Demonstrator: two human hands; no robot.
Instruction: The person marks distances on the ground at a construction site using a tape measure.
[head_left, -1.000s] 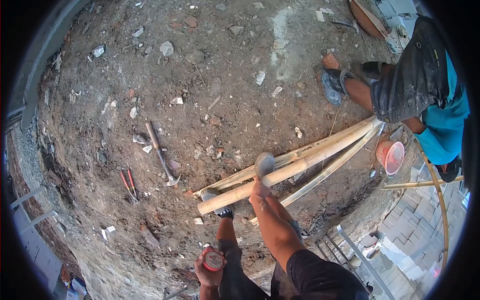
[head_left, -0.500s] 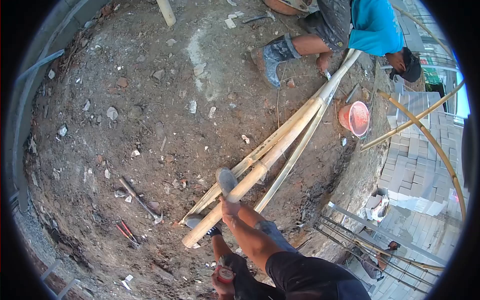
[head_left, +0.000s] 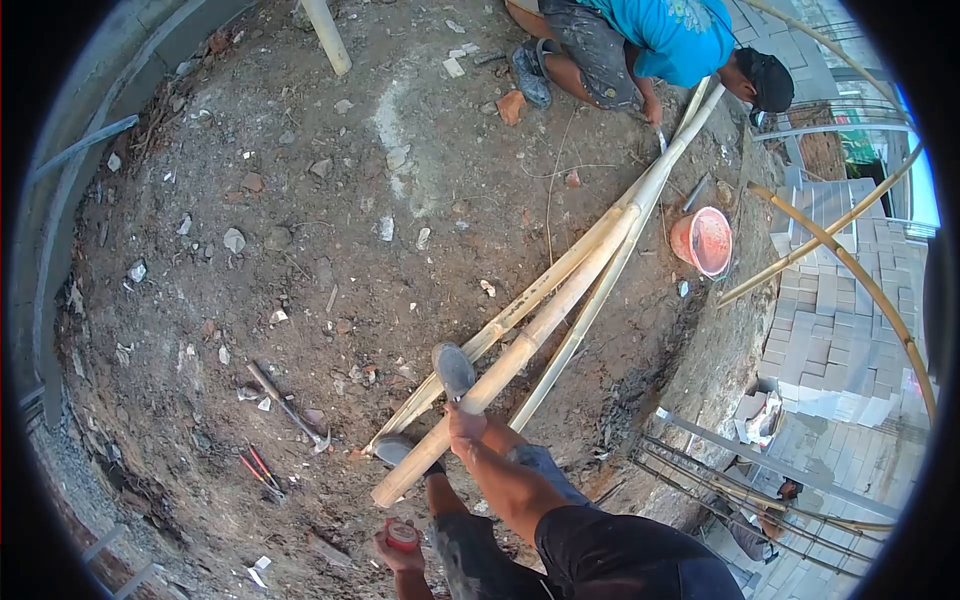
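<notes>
My left hand (head_left: 393,551) is at the bottom edge, shut on a round red tape measure (head_left: 401,535). My right hand is out of view. Both my legs reach forward. One foot in a grey shoe (head_left: 453,368) rests on a thick bamboo pole (head_left: 520,352), and the other foot (head_left: 395,450) stands on the dirt by the pole's near end. Thinner split bamboo strips (head_left: 590,300) lie alongside the pole and run up to the right. At their far end a person in a blue shirt (head_left: 672,35) crouches with a hand on the bamboo.
An orange bucket (head_left: 705,240) stands right of the bamboo. A hammer (head_left: 288,408) and red-handled pliers (head_left: 258,470) lie on the rubble-strewn dirt at left. The dirt drops off at right to grey paving blocks (head_left: 835,330); curved bamboo strips (head_left: 860,280) arch there.
The view has swung, so the crouching person now sits higher and more central at the top. My left hand with the tape measure has dropped lower and slightly left. My foot stays on the pole.
</notes>
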